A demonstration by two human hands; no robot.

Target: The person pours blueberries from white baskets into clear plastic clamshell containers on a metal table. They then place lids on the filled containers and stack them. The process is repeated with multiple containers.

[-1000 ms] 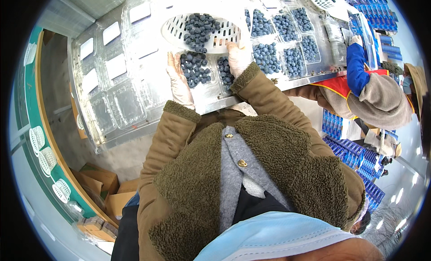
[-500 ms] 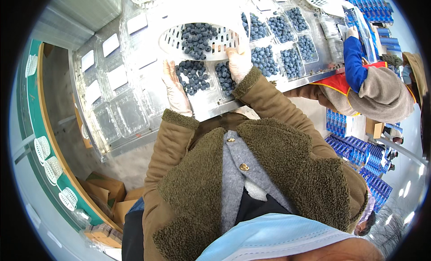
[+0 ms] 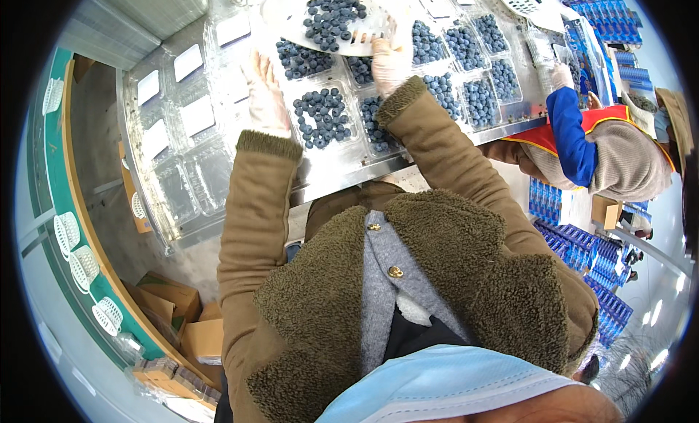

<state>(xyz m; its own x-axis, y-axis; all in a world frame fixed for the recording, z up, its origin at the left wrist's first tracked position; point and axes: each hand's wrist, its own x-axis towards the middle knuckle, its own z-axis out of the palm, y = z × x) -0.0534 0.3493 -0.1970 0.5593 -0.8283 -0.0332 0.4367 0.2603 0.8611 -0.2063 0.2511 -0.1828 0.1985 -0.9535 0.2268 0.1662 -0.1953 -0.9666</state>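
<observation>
My right hand (image 3: 388,62), in a pale glove, grips the edge of a white slotted basket (image 3: 285,15) with loose blueberries (image 3: 331,19) on it, above plastic punnets. My left hand (image 3: 268,95), also gloved, is open with extended fingers, below and left of the basket; whether its fingertips touch anything is unclear. A filled punnet (image 3: 322,117) sits between my hands on the steel table (image 3: 335,172); another (image 3: 304,59) lies partly hidden under the basket. More punnets of blueberries (image 3: 462,48) stand to my right.
Lidless plastic punnets, some with white pads (image 3: 195,116), lie on the left. A co-worker (image 3: 604,150) in a blue sleeve works at the right, beside stacked blue packs (image 3: 597,19). Baskets (image 3: 67,230) stand on a green surface at far left, cardboard boxes (image 3: 200,335) below.
My hands and the basket have moved away from me, uncovering the near punnet. My left hand has also shifted slightly left. The co-worker's hand has moved down.
</observation>
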